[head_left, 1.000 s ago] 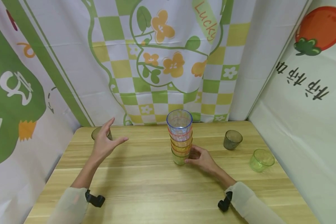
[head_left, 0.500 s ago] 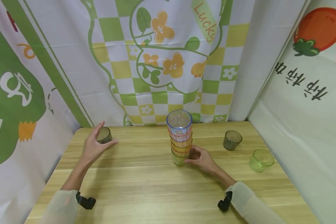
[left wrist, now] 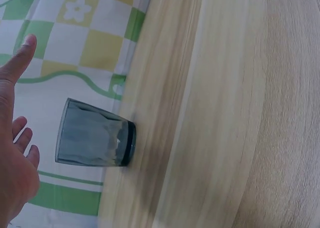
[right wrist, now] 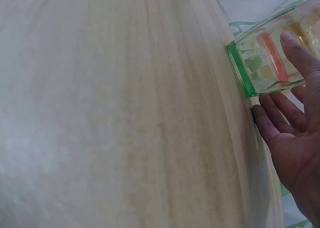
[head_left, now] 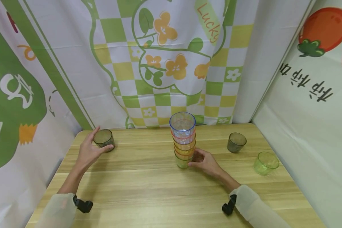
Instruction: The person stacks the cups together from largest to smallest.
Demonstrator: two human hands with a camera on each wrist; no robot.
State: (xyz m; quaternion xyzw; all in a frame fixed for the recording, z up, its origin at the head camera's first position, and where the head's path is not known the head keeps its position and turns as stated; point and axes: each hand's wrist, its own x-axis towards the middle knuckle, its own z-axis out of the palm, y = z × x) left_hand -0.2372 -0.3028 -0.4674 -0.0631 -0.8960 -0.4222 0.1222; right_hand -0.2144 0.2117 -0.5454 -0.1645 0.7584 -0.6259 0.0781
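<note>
A tall stack of nested clear cups stands mid-table, blue-rimmed on top, with red and amber ones below and a green cup at the bottom. My right hand holds that lowest cup from the right, thumb in front and fingers behind. At the back left stands a smoky grey cup, upright. My left hand is spread beside it, thumb reaching along its near side. In the left wrist view, the grey cup shows a gap from the fingers.
Right of the stack, a second grey cup and a low green cup stand on the wooden table. Printed curtains hang close behind the back edge and along both sides.
My left hand has moved left and nearer the table's left side, from in front of the grey cup to around its near left side. The right hand and the stack have stayed put.
</note>
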